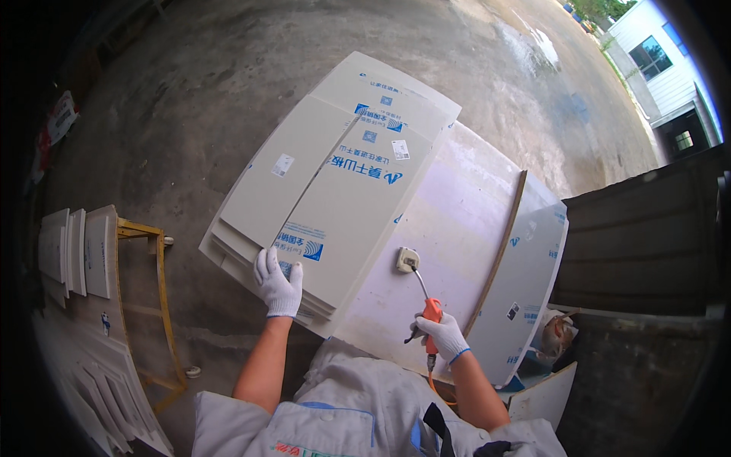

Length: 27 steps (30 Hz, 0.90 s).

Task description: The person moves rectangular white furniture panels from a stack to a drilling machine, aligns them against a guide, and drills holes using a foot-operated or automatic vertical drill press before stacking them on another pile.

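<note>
Gripping orange air gun (432, 311), right hand (445, 336), panels (343, 209) under left hand (279, 286)

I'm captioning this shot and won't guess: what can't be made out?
Head view:
Orange tool: grip partly hidden by the right hand.
Hose: far end hidden by arm or clothing.
Printed board: some lettering under the left hand.
Lower-left boards: ends lost in dark rim.
</note>
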Available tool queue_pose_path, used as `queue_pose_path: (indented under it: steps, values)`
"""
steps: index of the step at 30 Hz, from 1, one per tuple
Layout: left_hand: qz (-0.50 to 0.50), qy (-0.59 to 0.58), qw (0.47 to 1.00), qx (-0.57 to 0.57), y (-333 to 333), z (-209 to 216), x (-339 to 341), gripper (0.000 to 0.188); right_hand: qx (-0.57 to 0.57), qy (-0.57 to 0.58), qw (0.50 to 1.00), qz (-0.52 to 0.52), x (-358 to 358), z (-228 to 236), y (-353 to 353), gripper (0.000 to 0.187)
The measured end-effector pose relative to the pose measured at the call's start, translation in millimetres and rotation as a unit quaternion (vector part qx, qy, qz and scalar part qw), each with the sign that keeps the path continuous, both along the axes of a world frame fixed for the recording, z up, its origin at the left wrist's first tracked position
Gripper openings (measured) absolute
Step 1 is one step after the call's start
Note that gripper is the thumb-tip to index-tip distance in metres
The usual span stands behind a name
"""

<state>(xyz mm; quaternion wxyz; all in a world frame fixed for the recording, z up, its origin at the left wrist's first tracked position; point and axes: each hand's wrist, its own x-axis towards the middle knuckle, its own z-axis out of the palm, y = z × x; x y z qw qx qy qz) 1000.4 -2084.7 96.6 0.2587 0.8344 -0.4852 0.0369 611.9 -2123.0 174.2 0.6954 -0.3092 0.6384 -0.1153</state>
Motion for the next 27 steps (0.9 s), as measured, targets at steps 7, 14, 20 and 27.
queue_pose_path:
  steps: [7, 14, 20, 27]
  values:
    - [0.007, -0.015, 1.0, -0.012, -1, -5, -5, 0.071, 0.038, 0.001, 0.994, 0.103, 26, -16, -6, 0.036]
    - [0.013, -0.011, 1.0, -0.022, 0, -8, -10, 0.069, 0.051, 0.014, 0.997, 0.064, -11, -45, -19, 0.032]
    - [0.002, 0.009, 0.999, -0.031, -3, -8, -11, 0.066, 0.061, -0.035, 0.996, -0.053, -62, -101, -28, 0.027]
    - [-0.004, 0.019, 0.999, -0.034, -4, -3, -12, 0.065, 0.13, -0.127, 0.979, -0.094, -75, -114, -44, 0.024]
